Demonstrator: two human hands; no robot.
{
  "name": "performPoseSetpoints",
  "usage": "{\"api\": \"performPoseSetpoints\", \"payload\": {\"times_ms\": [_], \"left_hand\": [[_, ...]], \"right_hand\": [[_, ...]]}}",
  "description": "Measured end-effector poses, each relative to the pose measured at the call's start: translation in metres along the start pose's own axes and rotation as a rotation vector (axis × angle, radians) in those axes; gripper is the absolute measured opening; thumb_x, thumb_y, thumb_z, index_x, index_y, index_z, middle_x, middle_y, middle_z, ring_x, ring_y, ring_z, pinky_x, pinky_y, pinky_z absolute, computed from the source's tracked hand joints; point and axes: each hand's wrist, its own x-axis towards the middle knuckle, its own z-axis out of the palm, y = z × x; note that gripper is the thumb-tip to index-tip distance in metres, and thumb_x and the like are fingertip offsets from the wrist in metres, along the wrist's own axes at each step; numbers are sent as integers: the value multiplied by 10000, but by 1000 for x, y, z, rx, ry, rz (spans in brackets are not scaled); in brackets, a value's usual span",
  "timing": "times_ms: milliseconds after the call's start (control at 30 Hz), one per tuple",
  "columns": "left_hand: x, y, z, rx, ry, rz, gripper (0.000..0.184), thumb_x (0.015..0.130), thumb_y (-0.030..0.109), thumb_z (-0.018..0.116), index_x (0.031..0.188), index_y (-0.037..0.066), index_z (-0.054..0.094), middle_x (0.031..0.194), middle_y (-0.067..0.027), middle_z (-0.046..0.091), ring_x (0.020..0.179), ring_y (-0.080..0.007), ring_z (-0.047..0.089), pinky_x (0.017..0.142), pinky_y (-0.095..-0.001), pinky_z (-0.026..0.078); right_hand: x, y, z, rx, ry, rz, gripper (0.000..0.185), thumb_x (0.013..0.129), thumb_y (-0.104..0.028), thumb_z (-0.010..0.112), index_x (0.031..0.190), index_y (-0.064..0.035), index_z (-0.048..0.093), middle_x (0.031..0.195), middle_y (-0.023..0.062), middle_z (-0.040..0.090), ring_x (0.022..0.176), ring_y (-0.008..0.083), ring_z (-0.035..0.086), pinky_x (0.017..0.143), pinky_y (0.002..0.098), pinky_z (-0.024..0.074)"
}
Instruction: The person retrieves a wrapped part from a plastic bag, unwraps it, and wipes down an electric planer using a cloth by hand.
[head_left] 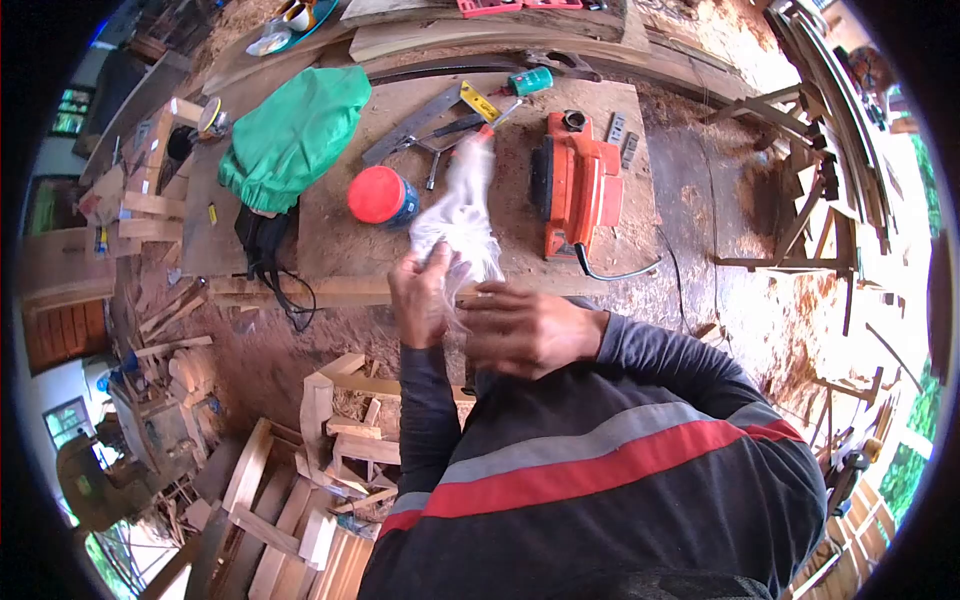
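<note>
A bundle of white, stringy fibres point(460, 225) with an orange-red tip at its far end lies over the workbench's near edge. My left hand point(422, 290) is closed on its near end, with the thumb on top. Beside it, my right hand point(530, 325) is blurred by motion, its fingers bent in against the loose strands between the two hands. A dark blue jar with a red lid point(378, 195) stands just left of the bundle. To the right, an orange power planer point(582, 188) lies on the bench.
The workbench point(330, 262) also carries a green cloth cover point(297, 135), a try square point(415, 122) and a green bottle point(530, 80). A cable point(620, 277) leaves the planer. Wooden frames and offcuts point(345, 425) crowd the floor at left.
</note>
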Motion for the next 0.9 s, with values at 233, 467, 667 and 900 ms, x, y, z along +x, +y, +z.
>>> {"api": "performPoseSetpoints", "payload": {"times_ms": [233, 467, 667, 900], "left_hand": [[14, -37, -17, -295, -16, -62, 249, 996, 203, 591, 1127, -4, 636, 970, -59, 669, 803, -161, 668, 717, -323, 594], [53, -130, -112, -722, 190, 0, 376, 1010, 296, 521, 1248, 9, 572, 1221, -115, 647, 1078, -255, 641, 941, -381, 527], [29, -74, -55, -613, 370, -153, 395, 985, 319, 518, 1242, 26, 582, 1176, -112, 650, 1071, -255, 636, 951, -398, 508], [35, -58, -46, 384, -4, 363, 851, 767, 291, 709, 1461, -26, 332, 1419, -228, 392, 1312, -336, 407, 1114, -414, 326]], "right_hand": [[23, 81, 32, 276, 97, 1268, 696, 870, -367, 746, 1305, 113, 491, 1182, 235, 643, 1037, 322, 642, 890, 361, 511], [2, 140, 53, 1580, 1151, 1482, 329, 1034, -168, 360, 1056, 40, 613, 961, 132, 668, 834, 259, 652, 772, 378, 552], [-8, 161, 82, 1112, 873, 1531, 435, 1008, -336, 432, 1115, 53, 595, 1064, 178, 655, 892, 278, 645, 779, 356, 519], [-14, 143, 59, 470, 498, 1212, 470, 980, -346, 527, 1279, 16, 554, 1214, 225, 640, 1127, 327, 625, 943, 356, 483]]}}
